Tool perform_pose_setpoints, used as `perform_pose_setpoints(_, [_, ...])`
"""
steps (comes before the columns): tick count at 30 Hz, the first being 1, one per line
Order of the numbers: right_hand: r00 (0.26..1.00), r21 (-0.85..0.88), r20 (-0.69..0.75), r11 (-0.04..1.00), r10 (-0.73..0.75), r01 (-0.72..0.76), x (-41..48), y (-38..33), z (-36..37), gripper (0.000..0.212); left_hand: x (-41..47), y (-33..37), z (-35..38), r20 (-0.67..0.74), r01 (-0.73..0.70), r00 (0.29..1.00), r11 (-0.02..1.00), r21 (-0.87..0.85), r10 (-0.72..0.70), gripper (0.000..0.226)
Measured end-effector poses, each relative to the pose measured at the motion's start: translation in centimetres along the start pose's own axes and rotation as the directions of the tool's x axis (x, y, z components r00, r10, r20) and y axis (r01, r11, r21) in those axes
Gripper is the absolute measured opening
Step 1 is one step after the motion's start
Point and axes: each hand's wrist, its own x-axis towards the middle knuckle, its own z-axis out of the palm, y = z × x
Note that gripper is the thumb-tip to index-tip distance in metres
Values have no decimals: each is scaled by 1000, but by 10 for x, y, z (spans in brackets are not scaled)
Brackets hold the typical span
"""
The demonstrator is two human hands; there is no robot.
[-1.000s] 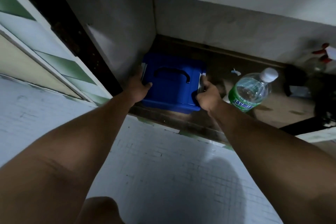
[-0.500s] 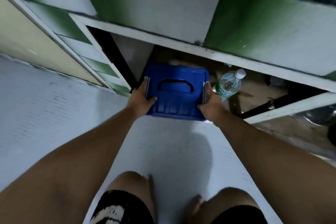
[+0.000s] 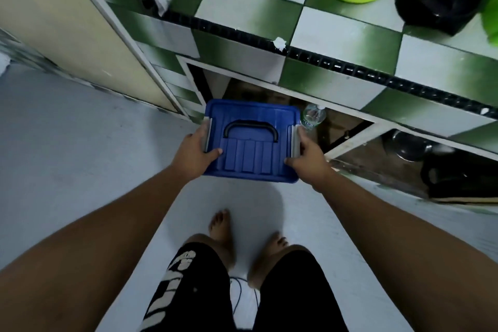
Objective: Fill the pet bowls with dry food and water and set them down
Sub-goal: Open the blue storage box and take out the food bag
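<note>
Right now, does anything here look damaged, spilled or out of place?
One small thing: a white, chipped-looking patch interrupts the black trim on the tiled counter edge, above the open cupboard. Nothing looks spilled. The blue box is level between the left hand and right hand, lid on.

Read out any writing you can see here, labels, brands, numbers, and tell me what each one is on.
Nothing here reads clearly.
water bottle label: green with white print, too small and blurred to read.
shorts: big white letters, cut off and skewed, unreadable.
blue box lid: no writing visible.
</note>
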Motion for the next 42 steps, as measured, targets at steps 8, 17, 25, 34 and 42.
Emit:
perform_pose_setpoints(8, [992, 82, -23, 989, -123, 125, -90, -51, -36, 101, -75, 68, -61, -86, 11, 996, 999, -48, -15, 91])
perform_pose_setpoints(17, [963, 153, -59, 951, -263, 269, -134, -118, -102, 97, -107, 149, -109, -181, 2, 983, 986, -166, -32, 88])
perform_pose_setpoints(25, [933, 124, -111, 927, -341, 354, -111, -211, -144, 83, -84, 214, -150, -341, 9, 932, 948, -319, -124, 68])
perform_pose_setpoints(34, [889, -185, -164, 898, -428, 399, -14, -336, -173, 63, -20, 231, -170, -146, 80, 941, 620, -781, -305, 20])
perform_pose_setpoints(42, [880, -360, -137, 851, -454, 383, 96, -414, -169, 44, 35, 238, -171, 15, 154, 963, 503, -850, -269, 22])
